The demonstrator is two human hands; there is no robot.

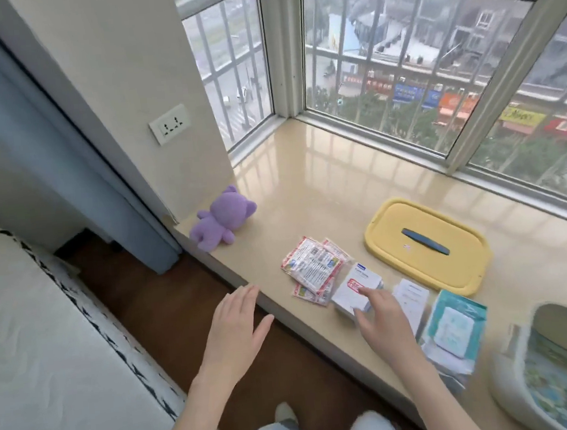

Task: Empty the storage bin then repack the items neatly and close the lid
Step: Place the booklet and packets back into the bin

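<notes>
On the beige window sill (324, 190) lies the yellow bin lid (428, 243) with a dark blue handle. The pale storage bin (514, 366) stands at the lower right, with things still inside. Red-and-white sachets (310, 267) are piled left of a white medicine box (360, 287). My right hand (383, 319) rests on that box, its index finger and thumb on the box's near end. My left hand (234, 329) hovers flat and empty above the sill's front edge. A white leaflet (411, 298) and a teal wipes pack (454, 325) lie right of the box.
A purple plush bear (222, 220) lies at the sill's left end by the wall. Windows with bars close the far side. A bed (29, 340) is at the left, with brown floor (152, 295) between it and the sill.
</notes>
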